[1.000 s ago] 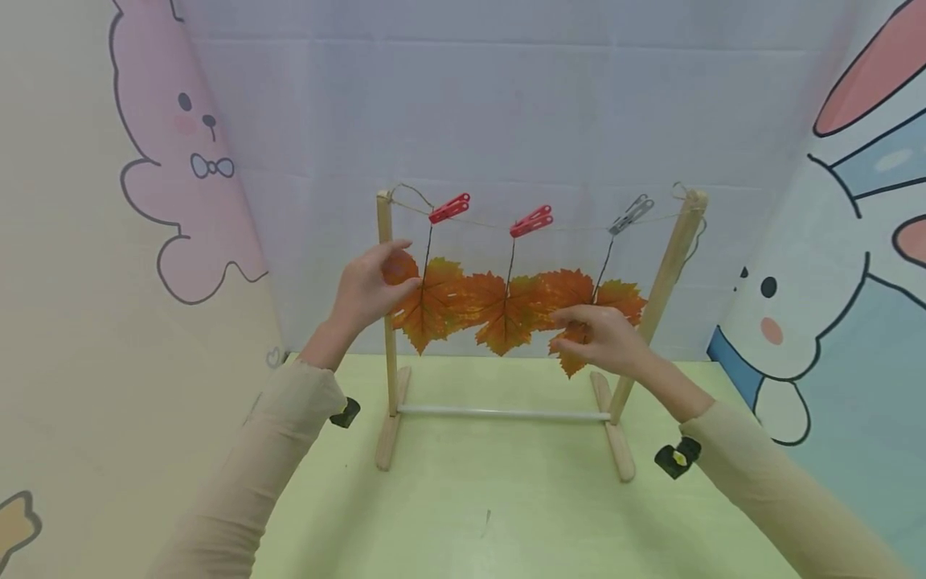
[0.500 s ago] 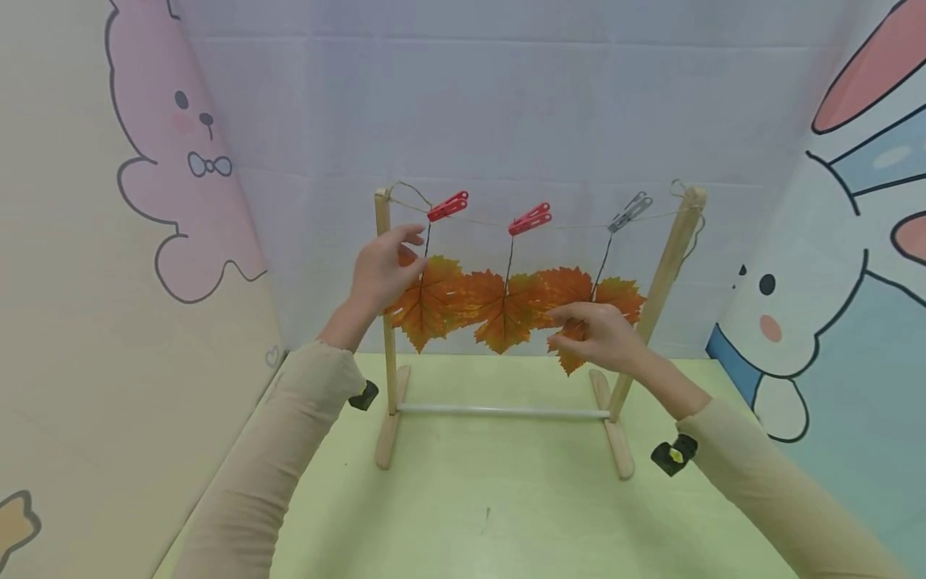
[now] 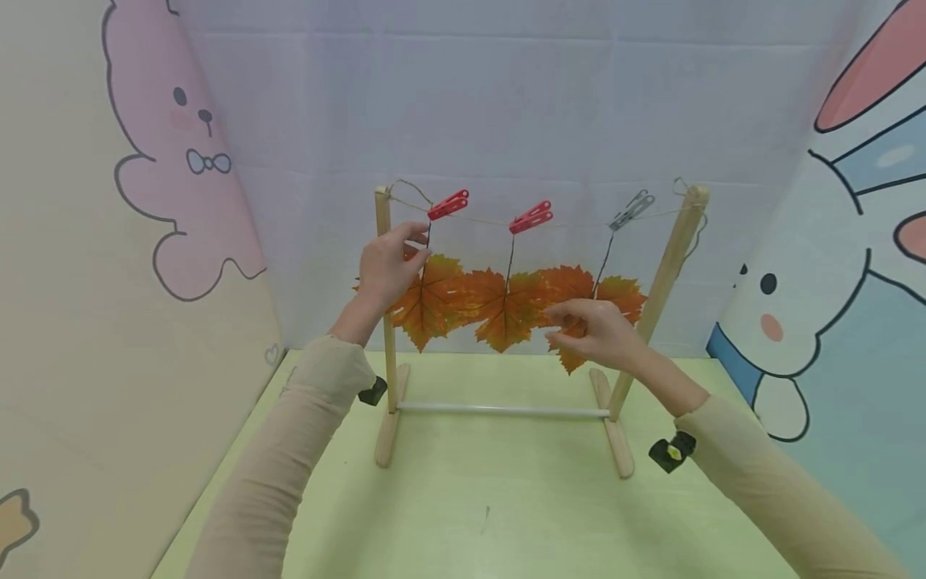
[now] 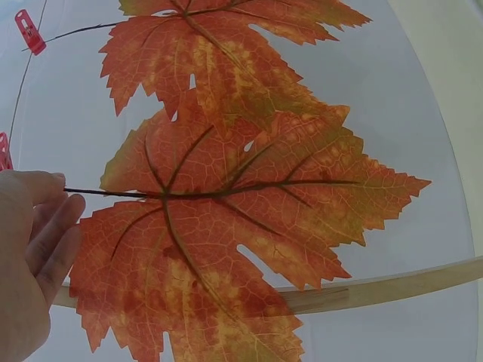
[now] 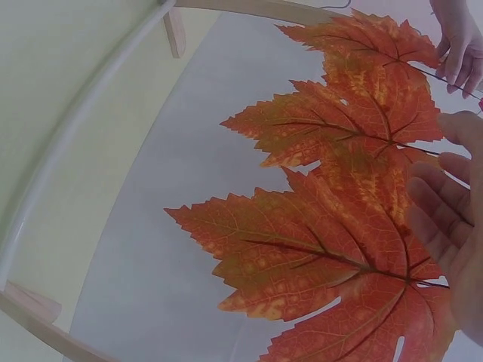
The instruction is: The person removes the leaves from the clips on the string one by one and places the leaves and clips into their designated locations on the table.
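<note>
Three orange maple leaves hang in a row from a string. My left hand [image 3: 391, 261] is at the black stem [image 4: 113, 194] of the left leaf [image 4: 226, 204], just below its red clothespin [image 3: 448, 205]. In the head view, a gap shows between that thumb and the fingertips. My right hand [image 3: 600, 330] is in front of the right leaf [image 5: 302, 256], thumb and fingers apart, nothing held. Part of that leaf is hidden behind it. A second red clothespin [image 3: 531, 217] holds the middle leaf [image 3: 505, 310]; a grey clothespin [image 3: 631, 211] holds the right one.
The string [image 3: 477, 220] runs between two wooden posts [image 3: 661, 281] joined low down by a white rod [image 3: 506, 411]. Their wooden feet [image 3: 388, 434] stand on a pale green table [image 3: 470, 490]. Cartoon-printed walls rise left and right, with a pale cloth [image 3: 506, 104] behind.
My left hand has moved up and right, from the left leaf's edge to its stem below the clothespin. My right hand stays almost where it was.
</note>
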Motion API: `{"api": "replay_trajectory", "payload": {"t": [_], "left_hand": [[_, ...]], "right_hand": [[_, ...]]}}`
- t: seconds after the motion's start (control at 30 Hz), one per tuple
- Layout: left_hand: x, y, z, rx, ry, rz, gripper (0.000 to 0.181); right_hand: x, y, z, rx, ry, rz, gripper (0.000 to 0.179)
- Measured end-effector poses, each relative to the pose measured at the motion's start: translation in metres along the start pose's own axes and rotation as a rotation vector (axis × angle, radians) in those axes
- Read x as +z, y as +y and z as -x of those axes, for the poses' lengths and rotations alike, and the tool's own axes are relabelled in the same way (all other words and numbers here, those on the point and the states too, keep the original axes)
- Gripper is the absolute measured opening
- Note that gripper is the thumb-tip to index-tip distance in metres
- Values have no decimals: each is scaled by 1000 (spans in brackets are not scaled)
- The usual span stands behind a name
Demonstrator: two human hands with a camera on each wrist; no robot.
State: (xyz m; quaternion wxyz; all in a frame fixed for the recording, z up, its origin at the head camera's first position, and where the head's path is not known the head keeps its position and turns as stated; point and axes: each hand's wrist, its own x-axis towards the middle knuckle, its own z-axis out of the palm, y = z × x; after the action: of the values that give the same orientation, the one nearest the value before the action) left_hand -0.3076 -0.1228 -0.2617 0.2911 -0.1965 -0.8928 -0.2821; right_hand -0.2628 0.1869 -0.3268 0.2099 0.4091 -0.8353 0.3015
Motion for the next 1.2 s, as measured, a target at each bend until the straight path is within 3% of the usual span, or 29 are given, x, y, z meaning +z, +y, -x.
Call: {"api": "replay_trajectory", "payload": {"t": [0.47,0.9,1.2], "left_hand": [[0,-4,-1,61,11,-51,19],[-1,-4,-2,90,35,-54,17],[-4,-3,-3,103,46,-72,17]], "right_hand": [[-12,-11,-26,-108,34,77,29],[-19,-27,-60,-119,47,61,26],[-25,-38,-86,-147,134,98,20]]}}
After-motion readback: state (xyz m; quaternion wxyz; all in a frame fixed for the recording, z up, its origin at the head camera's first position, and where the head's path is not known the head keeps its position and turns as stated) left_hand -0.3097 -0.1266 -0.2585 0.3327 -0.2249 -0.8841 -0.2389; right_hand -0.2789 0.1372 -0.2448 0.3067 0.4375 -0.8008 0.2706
